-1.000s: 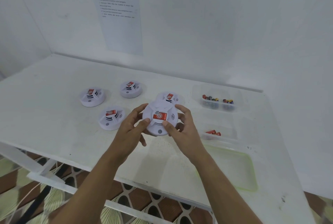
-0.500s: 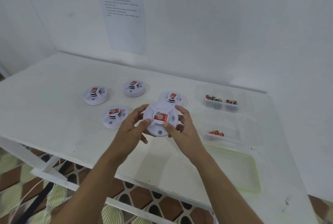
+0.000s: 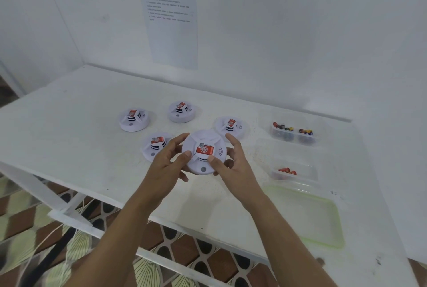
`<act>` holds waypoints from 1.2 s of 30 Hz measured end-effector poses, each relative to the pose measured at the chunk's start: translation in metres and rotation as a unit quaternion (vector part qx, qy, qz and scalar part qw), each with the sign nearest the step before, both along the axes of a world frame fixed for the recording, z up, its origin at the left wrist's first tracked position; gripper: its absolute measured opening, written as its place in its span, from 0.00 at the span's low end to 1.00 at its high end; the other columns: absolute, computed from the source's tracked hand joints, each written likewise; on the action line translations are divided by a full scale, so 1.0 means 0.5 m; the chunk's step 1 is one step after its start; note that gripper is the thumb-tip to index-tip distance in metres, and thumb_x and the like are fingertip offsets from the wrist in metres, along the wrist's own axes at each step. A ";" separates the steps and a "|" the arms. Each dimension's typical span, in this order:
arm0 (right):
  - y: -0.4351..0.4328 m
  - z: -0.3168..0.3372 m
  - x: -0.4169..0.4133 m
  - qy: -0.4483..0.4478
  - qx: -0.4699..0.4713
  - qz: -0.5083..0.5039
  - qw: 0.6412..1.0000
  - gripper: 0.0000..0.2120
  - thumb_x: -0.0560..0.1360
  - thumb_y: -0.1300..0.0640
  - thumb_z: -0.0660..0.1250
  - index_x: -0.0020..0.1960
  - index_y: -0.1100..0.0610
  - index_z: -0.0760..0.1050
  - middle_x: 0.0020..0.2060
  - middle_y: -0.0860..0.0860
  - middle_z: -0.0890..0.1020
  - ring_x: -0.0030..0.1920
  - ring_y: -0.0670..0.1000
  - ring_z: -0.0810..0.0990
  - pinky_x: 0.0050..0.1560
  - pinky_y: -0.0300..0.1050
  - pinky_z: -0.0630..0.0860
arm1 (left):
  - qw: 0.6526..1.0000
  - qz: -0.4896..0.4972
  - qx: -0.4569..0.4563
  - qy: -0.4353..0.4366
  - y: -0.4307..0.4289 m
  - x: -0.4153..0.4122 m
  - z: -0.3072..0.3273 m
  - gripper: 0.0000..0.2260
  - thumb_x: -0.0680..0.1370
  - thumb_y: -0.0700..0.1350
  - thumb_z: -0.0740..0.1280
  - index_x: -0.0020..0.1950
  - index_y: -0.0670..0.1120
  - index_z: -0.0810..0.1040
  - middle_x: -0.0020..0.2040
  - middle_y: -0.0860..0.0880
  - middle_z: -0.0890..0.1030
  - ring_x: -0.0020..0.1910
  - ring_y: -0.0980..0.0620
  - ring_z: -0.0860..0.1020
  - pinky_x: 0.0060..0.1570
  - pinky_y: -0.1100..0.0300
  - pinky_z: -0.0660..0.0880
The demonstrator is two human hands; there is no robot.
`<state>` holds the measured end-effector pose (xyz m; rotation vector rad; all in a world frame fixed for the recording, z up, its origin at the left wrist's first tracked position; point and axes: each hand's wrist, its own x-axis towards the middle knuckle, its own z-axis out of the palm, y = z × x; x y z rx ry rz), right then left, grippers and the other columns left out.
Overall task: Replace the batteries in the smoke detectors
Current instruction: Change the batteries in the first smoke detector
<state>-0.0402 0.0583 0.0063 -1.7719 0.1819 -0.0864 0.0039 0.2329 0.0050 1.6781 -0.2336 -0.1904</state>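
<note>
White table (image 3: pixel 69 148), held detector (image 3: pixel 203 150), 4 more detectors (image 3: pixel 134 120) around, battery tubs (image 3: pixel 293 133) rt.

Between our left hand (image 3: pixel 165 166) and right hand (image 3: pixel 233 164) sits a white smoke detector (image 3: pixel 203 148) with an orange-red label bearing a white S. The other detectors (image 3: pixel 134 120) beyond our hands are white too, with orange-red labels and dark slits. The tabletop (image 3: pixel 69 138) is white, faintly smudged. Past our right hand, the far batteries (image 3: pixel 292 128) mix red, yellow and dark; the nearer batteries (image 3: pixel 286 170) are red. The tray (image 3: pixel 332 217) is pale green. The floor (image 3: pixel 34 222) shows brown, black and cream leaf patterns.
</note>
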 end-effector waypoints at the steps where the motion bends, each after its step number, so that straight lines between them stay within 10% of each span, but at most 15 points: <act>1: 0.005 -0.001 0.000 0.001 0.001 0.000 1.000 0.34 0.78 0.49 0.70 0.77 0.42 0.56 0.59 0.41 0.77 0.54 0.48 0.82 0.59 0.52 0.81 | 1.000 -0.001 -0.002 0.002 0.006 0.000 0.000 0.16 0.82 0.48 0.63 0.69 0.56 0.71 0.58 0.55 0.81 0.50 0.49 0.83 0.41 0.55 0.81; 36: 0.107 0.007 -0.017 0.025 -0.012 -0.009 1.000 0.22 0.80 0.53 0.68 0.70 0.46 0.64 0.63 0.50 0.77 0.55 0.49 0.80 0.45 0.37 0.78 | 0.997 -0.077 0.009 0.003 0.120 0.000 -0.018 0.19 0.83 0.44 0.61 0.72 0.58 0.69 0.64 0.56 0.78 0.61 0.51 0.78 0.57 0.52 0.79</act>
